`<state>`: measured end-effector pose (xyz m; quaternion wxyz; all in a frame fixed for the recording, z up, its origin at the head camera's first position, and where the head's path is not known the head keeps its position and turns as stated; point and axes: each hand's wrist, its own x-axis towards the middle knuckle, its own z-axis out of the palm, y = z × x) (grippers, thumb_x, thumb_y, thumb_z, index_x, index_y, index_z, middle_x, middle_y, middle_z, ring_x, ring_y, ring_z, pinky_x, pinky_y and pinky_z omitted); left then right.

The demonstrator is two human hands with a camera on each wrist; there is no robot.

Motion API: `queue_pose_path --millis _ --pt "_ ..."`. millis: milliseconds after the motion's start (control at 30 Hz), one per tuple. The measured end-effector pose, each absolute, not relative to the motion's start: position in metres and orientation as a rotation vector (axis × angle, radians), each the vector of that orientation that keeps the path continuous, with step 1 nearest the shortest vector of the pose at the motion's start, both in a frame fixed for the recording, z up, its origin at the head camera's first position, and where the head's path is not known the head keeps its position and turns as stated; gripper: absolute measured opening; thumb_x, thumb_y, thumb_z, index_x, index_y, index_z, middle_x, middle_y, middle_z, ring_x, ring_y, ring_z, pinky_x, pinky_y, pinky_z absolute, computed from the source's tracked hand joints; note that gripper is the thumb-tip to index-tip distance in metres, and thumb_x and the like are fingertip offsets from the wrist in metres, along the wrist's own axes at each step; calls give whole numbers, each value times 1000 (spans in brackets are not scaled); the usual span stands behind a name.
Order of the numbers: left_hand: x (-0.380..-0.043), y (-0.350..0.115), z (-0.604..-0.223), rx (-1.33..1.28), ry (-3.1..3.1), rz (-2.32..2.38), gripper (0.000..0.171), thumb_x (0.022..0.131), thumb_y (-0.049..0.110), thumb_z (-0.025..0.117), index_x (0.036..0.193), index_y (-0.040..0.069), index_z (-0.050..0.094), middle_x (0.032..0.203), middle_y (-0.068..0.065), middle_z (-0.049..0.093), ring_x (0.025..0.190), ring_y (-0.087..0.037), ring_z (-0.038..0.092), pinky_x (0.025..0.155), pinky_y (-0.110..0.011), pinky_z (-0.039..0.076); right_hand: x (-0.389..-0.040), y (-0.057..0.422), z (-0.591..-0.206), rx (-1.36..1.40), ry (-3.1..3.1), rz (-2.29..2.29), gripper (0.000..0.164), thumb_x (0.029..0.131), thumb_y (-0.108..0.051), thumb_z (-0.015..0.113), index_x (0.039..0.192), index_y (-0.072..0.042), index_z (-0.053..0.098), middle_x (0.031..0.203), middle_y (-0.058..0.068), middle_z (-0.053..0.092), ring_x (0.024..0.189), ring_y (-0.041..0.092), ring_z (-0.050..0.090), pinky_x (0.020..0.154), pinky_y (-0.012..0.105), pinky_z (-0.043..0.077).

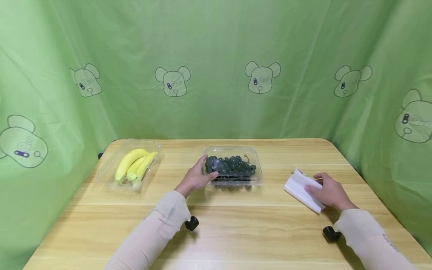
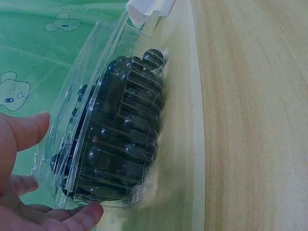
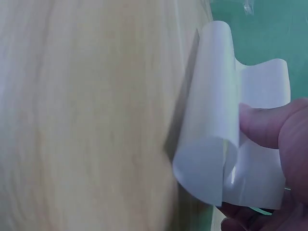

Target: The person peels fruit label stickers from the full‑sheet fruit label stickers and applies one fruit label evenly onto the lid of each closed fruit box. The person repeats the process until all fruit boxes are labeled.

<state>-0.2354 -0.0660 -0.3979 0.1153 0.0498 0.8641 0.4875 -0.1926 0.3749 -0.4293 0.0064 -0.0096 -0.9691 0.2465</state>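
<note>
A clear plastic box (image 1: 233,178) of dark grapes (image 1: 231,165) stands mid-table with its lid down. My left hand (image 1: 199,174) is at the left end of this box, digits spread around the corner. In the left wrist view, fingertips (image 2: 89,216) lie against the box's end, not curled round it, and another digit stands apart from the lid. To the right, my right hand (image 1: 329,191) pinches a white glossy sheet (image 1: 303,187). The right wrist view shows this sheet curled into a roll along one side, with the thumb (image 3: 264,125) pressing on it.
A second clear plastic box (image 1: 109,170) holding yellow bananas (image 1: 133,165) stands at the table's back left. Green curtain (image 1: 216,112) with bear heads hangs behind and along both sides of the wooden table (image 1: 236,232).
</note>
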Motion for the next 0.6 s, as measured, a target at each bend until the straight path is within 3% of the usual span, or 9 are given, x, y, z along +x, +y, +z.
queue_pose_path --millis 333,600 --pt "-235 -66 -397 154 2536 1417 84 89 39 68 156 28 18 154 -17 30 135 -42 34 111 -58 27 -189 370 -415 -9 -2943 800 56 94 -37 62 119 11 51 109 37 57 86 40 59 62 37 53" --pt "-234 -66 -395 161 2535 1415 84 90 39 68 156 27 17 155 -17 29 135 -43 34 111 -58 27 -193 372 -405 -11 -2879 759 52 95 -34 60 120 11 52 106 36 58 87 43 58 62 41 50"
